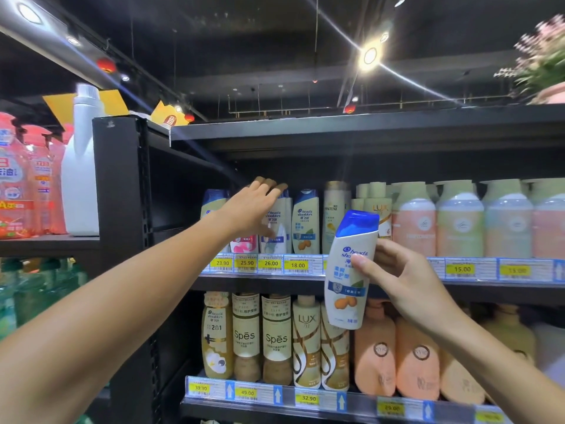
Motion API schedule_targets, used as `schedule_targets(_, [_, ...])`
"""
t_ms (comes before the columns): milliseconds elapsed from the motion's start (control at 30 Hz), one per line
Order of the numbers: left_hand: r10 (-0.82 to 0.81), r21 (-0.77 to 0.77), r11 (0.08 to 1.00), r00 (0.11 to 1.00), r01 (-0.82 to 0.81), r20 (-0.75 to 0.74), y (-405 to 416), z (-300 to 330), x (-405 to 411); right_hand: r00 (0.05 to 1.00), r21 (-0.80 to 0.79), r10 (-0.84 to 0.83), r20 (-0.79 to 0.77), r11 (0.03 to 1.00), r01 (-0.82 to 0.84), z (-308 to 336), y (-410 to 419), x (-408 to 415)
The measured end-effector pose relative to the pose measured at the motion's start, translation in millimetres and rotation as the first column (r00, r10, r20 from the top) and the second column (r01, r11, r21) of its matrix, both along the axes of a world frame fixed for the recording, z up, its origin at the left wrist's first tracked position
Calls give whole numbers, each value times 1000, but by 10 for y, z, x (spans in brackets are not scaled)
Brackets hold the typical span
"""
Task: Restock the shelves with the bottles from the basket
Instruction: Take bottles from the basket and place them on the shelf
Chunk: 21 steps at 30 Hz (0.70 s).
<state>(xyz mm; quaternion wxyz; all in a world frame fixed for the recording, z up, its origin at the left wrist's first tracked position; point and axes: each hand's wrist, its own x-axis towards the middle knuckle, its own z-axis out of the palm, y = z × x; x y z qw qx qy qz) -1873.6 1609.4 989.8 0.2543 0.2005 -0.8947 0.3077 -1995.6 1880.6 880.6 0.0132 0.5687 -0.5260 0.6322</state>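
Head view: right hand point(406, 280) pinches a white shampoo bottle point(351, 270) with a blue cap, thumb across the front label, fingers wrapped behind; bottle upright, tilted a little, held in the air in front of the upper shelf edge point(382, 264), not yet on it; left hand point(253, 206) reaches to the far left of that shelf, fingers spread and fairly straight over the caps of the shelved shampoo bottles point(287, 221); whether it touches them, cannot tell; basket not in view.

Risks: the left hand looks to be making room, so a sideways push could tip the narrow bottles into each other; the held one hangs on a mid-body pinch, glossy plastic, so it could slip or swing when pushed in; the gap beside the matching bottle point(305, 221) looks tight, cap could clip a neighbour.

Materials: smooth hard plastic, flattened oval bodies, rounded shoulders, small bases; shelf is dark metal with a clear price strip point(260, 264) on the front lip.
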Motion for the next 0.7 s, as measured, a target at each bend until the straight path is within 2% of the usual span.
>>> schedule_targets(233, [15, -122, 992, 1000, -18, -25, 14, -90, -56, 1000, 6, 2, 4, 1000, -2, -9, -12, 26])
schedule_targets(333, [-64, -132, 990, 993, 50, -102, 0, -182, 32, 1000, -8, 22, 8, 1000, -22, 74, -47, 51])
schedule_targets(400, [-231, -94, 972, 945, 214, -231, -5, -301, 144, 1000, -46, 22, 5, 999, -22, 153, -88, 61])
schedule_targets(500, [-422, -85, 899, 798, 429, -430, -22, -592, 339, 1000, -112, 19, 2, 994, -19, 295, -172, 73])
schedule_targets(600, [-418, -100, 892, 721, 441, -553, -131, -975, 493, 1000, -140, 19, 4, 990, -18, 452, -278, 76])
schedule_targets(700, [-354, -56, 913, 717, 404, -600, -278, -1296, 583, 1000, -170, -19, 9, 985, 20, 599, -422, 57])
